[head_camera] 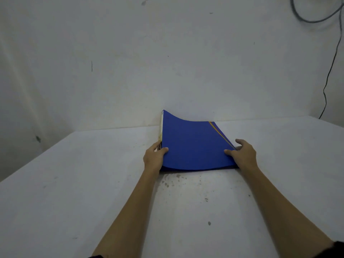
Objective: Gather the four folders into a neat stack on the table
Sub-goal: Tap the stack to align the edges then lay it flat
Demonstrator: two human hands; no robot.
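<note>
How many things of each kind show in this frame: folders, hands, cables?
Folder stack, blue cover on top, layers beneath too thin to count: 1
Hands gripping its sides, left hand and right hand: 2
Cables on the wall, grey cable and black cable: 2
Total: 5

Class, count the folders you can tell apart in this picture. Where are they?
1 clearly: the blue folder topping the pile, gripped by the left hand and right hand. Others beneath show only as edges.

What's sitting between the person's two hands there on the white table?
In the head view, the blue folder stack spans the gap between the left hand and the right hand, both gripping its sides.
</note>
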